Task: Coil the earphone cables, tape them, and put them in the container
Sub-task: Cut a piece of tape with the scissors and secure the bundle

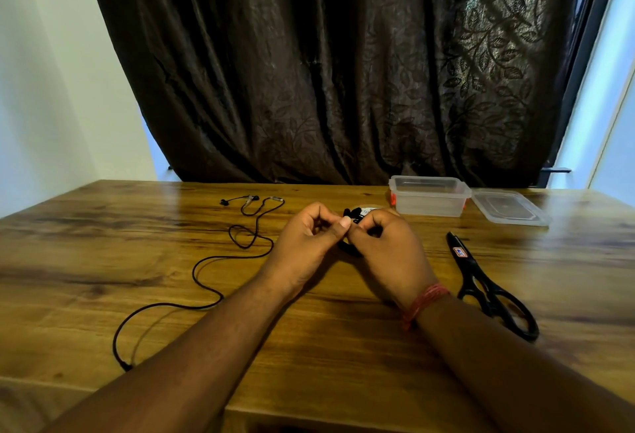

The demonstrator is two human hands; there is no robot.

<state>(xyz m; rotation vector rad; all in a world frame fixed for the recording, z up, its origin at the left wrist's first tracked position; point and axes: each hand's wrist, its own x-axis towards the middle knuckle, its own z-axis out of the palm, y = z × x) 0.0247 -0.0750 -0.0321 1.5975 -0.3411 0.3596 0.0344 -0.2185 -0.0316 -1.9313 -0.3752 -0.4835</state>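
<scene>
Dark curtain is hanging behind the wooden surface. At the centre of the frame the left hand and right hand are meeting, fingers curled, both pinching a black coiled cable between them. Another cable is lying loose at the left. An open container is standing at the upper right, its lid just beside it, scissors lying nearer.
</scene>
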